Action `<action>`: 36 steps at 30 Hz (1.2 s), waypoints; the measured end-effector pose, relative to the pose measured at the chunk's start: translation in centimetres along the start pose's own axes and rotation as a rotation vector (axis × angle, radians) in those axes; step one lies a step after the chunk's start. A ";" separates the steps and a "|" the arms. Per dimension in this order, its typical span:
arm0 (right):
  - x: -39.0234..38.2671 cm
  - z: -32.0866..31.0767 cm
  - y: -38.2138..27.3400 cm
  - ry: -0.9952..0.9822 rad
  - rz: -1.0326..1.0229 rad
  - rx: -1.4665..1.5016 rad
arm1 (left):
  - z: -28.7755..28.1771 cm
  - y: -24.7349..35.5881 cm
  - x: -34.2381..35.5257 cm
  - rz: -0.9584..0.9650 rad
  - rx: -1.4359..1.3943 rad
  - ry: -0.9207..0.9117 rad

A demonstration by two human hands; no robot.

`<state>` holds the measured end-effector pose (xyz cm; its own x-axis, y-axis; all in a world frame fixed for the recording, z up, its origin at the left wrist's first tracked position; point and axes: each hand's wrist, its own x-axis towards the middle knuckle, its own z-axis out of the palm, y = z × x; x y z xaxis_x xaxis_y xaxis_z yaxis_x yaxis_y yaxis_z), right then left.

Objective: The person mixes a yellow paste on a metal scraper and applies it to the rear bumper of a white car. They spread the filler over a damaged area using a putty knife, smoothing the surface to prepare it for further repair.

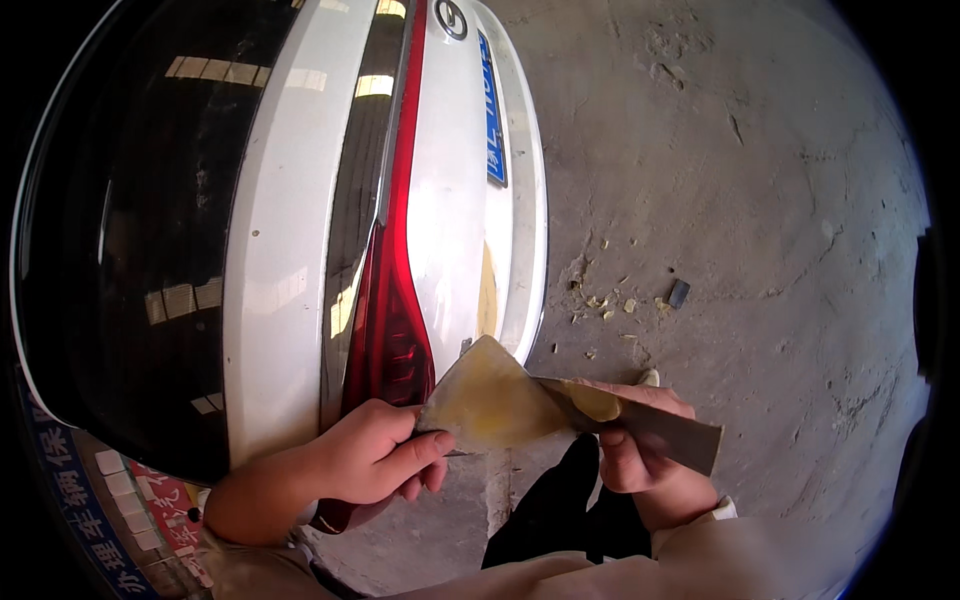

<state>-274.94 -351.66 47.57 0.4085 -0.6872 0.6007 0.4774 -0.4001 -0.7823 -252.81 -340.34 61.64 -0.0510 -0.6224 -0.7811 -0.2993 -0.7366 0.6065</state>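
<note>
My left hand [385, 452] is closed on the left corner of a flat, pointed putty spreader [488, 398] smeared with yellow. In my right hand [640, 470] is a grey-brown flat strip [672, 438], gripped between the thumb in front and fingers behind. A lump of yellow putty [596, 402] sits on the strip. The spreader's right edge meets or overlaps the strip's left end; whether they touch I cannot tell. Just beyond the spreader's tip, a yellow patch [488, 290] shows on the rear corner of a white car [445, 240].
The car's red tail light [385, 330] and dark rear window [150, 230] lie to the left. Yellow crumbs [600, 303] and a small dark block [679, 293] are on the concrete floor [760, 200]. Blue and red printed banners [85, 500] appear at lower left.
</note>
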 end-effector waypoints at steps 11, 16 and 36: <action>-3.2 -0.9 -3.5 -0.424 0.064 -0.279 | 1.2 -1.8 -0.7 0.246 0.234 -0.108; -7.5 0.0 -1.2 -0.368 0.336 -0.275 | 1.6 -2.6 -1.1 0.489 -0.227 0.124; -4.9 4.6 22.3 0.349 0.644 0.098 | 0.2 -3.4 -1.6 0.796 -0.490 0.563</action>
<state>-262.68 -354.40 27.94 0.3680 -0.9270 -0.0728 0.3005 0.1927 -0.9341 -251.85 -336.81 60.77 0.4185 -0.9076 -0.0340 0.0445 -0.0169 0.9989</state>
